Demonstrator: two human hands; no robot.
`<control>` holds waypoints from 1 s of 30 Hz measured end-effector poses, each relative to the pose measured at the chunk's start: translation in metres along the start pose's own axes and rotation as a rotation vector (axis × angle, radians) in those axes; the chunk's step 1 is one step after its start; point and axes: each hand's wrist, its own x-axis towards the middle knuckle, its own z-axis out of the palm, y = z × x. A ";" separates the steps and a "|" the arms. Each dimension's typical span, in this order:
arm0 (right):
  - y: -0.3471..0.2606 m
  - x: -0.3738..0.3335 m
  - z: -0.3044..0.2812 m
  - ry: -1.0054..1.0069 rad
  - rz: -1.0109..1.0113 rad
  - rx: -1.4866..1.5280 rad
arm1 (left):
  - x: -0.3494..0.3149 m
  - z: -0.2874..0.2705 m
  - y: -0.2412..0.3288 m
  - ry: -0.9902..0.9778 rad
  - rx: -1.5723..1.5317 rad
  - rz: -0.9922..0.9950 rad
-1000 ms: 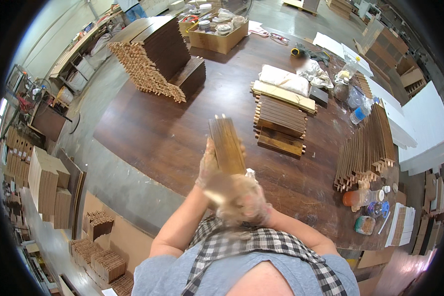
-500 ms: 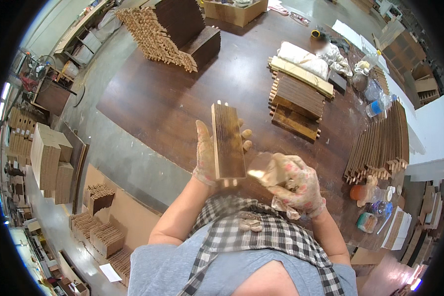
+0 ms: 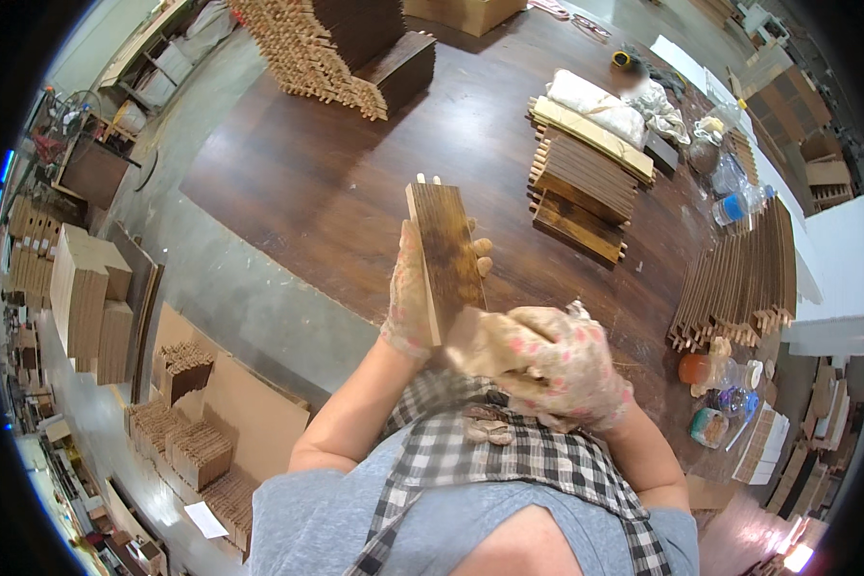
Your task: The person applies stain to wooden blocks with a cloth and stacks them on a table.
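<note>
My left hand, in a stained flower-patterned glove, grips a dark brown wooden slat from behind, its fingertips showing past the right edge. The slat is tilted upright over the table's near edge, with pale dowel pins at its far end. My right hand, gloved alike, is closed on a crumpled, pale-brown rag, blurred by motion. The rag is at the slat's lower end and covers its near corner.
On the dark table stands a tall stack of dowelled slats at the far left. Smaller slats lie right of centre, beside a row of thin ones. Bottles and jars line the right side.
My right hand has moved left and brought the rag onto the slat's lower end. The slat has shifted slightly up and tilted in my left hand.
</note>
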 end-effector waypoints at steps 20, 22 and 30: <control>0.035 -0.013 -0.024 0.248 0.303 0.134 | -0.019 0.001 -0.001 -0.087 0.105 -0.323; 0.037 -0.002 -0.026 0.316 0.279 0.100 | -0.022 0.001 -0.006 -0.103 0.112 -0.338; 0.031 0.039 -0.046 0.317 0.054 -0.204 | -0.028 -0.003 -0.013 -0.105 0.159 -0.384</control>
